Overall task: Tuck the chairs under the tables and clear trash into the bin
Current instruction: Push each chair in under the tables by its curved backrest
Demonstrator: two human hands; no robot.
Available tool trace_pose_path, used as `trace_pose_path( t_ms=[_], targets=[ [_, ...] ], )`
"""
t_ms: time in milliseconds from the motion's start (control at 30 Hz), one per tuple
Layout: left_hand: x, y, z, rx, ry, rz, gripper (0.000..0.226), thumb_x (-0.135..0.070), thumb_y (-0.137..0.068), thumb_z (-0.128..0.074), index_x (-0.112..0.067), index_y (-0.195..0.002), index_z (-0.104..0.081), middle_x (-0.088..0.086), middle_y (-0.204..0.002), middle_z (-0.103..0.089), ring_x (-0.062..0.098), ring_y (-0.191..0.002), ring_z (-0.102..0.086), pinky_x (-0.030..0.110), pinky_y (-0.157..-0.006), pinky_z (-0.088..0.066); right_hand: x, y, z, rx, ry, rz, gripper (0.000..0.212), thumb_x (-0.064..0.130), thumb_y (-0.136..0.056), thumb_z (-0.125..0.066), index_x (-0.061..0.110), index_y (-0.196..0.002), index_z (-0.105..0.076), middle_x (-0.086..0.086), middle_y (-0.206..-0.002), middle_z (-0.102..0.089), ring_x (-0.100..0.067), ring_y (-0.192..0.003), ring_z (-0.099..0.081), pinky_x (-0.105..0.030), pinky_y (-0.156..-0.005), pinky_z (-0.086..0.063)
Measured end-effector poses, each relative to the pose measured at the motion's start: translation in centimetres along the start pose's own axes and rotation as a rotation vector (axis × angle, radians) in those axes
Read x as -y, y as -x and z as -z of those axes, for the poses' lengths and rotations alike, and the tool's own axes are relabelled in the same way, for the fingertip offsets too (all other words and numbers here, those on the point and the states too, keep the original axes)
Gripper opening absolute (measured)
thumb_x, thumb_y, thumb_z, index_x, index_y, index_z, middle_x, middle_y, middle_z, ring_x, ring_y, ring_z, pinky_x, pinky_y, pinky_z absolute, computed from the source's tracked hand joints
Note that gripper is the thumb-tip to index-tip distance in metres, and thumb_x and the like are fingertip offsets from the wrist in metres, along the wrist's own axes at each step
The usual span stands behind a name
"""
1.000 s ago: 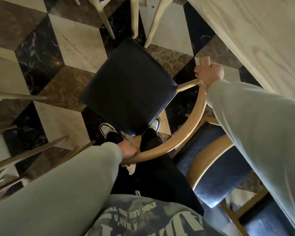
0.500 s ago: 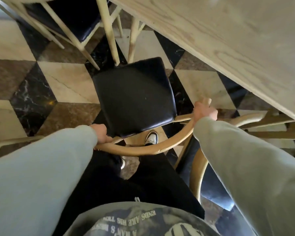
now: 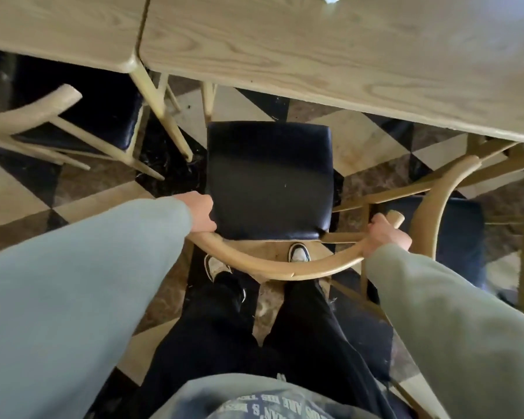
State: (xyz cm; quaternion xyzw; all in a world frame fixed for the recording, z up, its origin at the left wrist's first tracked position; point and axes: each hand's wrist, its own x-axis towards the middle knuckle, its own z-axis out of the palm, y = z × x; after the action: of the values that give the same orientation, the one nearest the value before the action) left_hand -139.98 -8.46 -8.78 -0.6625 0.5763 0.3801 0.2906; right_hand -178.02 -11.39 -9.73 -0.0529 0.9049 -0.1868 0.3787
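Now both your hands grip the chair's bentwood back rail.

Your left hand (image 3: pixel 201 211) and right hand (image 3: pixel 386 237) are clenched around the ends of the smooth, curved rail of the chair (image 3: pixel 268 176), whose glossy black padded square seat faces the pale, grainy wooden table (image 3: pixel 315 49), front edge just short of its rim, above checkered marble floor (image 3: pixel 363 143).

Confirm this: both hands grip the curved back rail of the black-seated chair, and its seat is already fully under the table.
Not quite. Both hands, left hand and right hand, grip the curved back rail, but the head view shows the seat not yet under the table, still wholly in front of its edge.
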Motion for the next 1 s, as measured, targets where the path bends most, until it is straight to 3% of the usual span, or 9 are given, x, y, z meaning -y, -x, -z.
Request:
trace_pose_path(
  t_ms=[267,467,567,633,700,733,833,900,1000],
  targets=[
    [0.7,-4.1,7.6,-0.091,-0.219,-0.120,0.025,-0.033,-0.098,-0.061,-0.019,-0.078,-0.060,0.006,-0.076,-0.065,0.023,-0.067,-0.065,0.035,-0.057,-0.045,-1.1,0.8,-2.7,-0.072,-0.205,-0.103,0.047,0.054,-0.067,-0.068,0.021,-0.099,-0.061,-0.003,-0.075,-0.067,-0.027,-0.068,-0.065,-0.035,-0.053,-0.036],
    [1.0,-7.1,11.2,-0.115,-0.243,-0.130,0.026,-0.031,-0.101,-0.060,-0.016,-0.080,-0.059,0.007,-0.075,-0.064,0.025,-0.069,-0.065,0.038,-0.061,-0.047,2.8,-0.5,-5.9,-0.029,-0.346,-0.023,0.019,0.039,-0.072,-0.070,0.022,-0.078,-0.063,0.001,-0.073,-0.069,-0.019,-0.066,-0.065,-0.032,-0.058,-0.049],
    [2.7,-8.4,13.0,-0.275,-0.156,-0.092,0.029,-0.030,-0.101,-0.062,-0.013,-0.078,-0.059,0.010,-0.074,-0.063,0.028,-0.069,-0.062,0.041,-0.064,-0.050,6.1,-1.0,-8.3,-0.002,-0.390,0.010,0.017,0.038,-0.074,-0.070,0.022,-0.077,-0.070,0.011,-0.054,-0.069,-0.016,-0.063,-0.065,-0.028,-0.057,-0.048],
    [4.5,-8.9,13.7,-0.518,-0.060,-0.034,0.023,-0.029,-0.097,-0.067,-0.008,-0.089,-0.060,0.015,-0.089,-0.063,0.034,-0.084,-0.061,0.049,-0.073,-0.053,8.2,-0.8,-9.8,0.034,-0.408,0.014,0.021,0.038,-0.076,-0.072,0.019,-0.084,-0.074,0.015,-0.048,-0.066,-0.013,-0.059,-0.065,-0.027,-0.058,-0.047],
    [6.2,-8.7,13.3,-0.721,0.223,0.126,0.038,-0.037,-0.092,-0.070,-0.006,-0.111,-0.058,0.021,-0.116,-0.058,0.041,-0.105,-0.058,0.053,-0.082,-0.050,9.2,-0.5,-10.6,0.055,-0.423,0.021,0.023,0.039,-0.079,-0.073,0.019,-0.090,-0.075,0.015,-0.049,-0.067,-0.012,-0.059,-0.065,-0.027,-0.059,-0.047],
    [6.7,-8.4,13.0,-0.728,0.490,0.253,0.054,-0.047,-0.091,-0.069,-0.006,-0.123,-0.054,0.022,-0.128,-0.055,0.041,-0.113,-0.058,0.052,-0.085,-0.050,9.9,-0.4,-10.8,0.068,-0.420,0.020,0.023,0.039,-0.080,-0.074,0.019,-0.091,-0.075,0.013,-0.052,-0.068,-0.012,-0.060,-0.065,-0.028,-0.060,-0.047],
    [4.5,-7.3,11.1,-0.334,1.368,0.516,0.089,-0.076,-0.090,-0.055,-0.018,-0.154,-0.037,0.018,-0.141,-0.055,0.039,-0.121,-0.061,0.054,-0.092,-0.058,11.0,-0.5,-10.6,0.095,-0.404,0.015,0.029,0.045,-0.080,-0.073,0.021,-0.097,-0.073,0.008,-0.069,-0.073,-0.015,-0.068,-0.068,-0.030,-0.062,-0.047],
    [1.6,-7.1,10.2,-0.167,1.715,0.473,0.084,-0.078,-0.093,-0.048,-0.027,-0.158,-0.034,0.015,-0.136,-0.058,0.039,-0.119,-0.063,0.064,-0.097,-0.056,11.8,-0.6,-10.6,0.102,-0.365,0.008,0.030,0.047,-0.079,-0.071,0.024,-0.097,-0.071,0.005,-0.076,-0.074,-0.019,-0.072,-0.068,-0.032,-0.062,-0.045],
    [-1.7,-7.4,9.7,-0.306,2.066,0.453,0.072,-0.072,-0.097,-0.049,-0.029,-0.154,-0.038,0.014,-0.135,-0.060,0.034,-0.113,-0.068,0.061,-0.101,-0.055,12.6,-0.9,-10.6,0.098,-0.366,-0.008,0.028,0.047,-0.078,-0.069,0.024,-0.096,-0.071,0.003,-0.077,-0.073,-0.020,-0.073,-0.067,-0.032,-0.062,-0.044]
  ],
)
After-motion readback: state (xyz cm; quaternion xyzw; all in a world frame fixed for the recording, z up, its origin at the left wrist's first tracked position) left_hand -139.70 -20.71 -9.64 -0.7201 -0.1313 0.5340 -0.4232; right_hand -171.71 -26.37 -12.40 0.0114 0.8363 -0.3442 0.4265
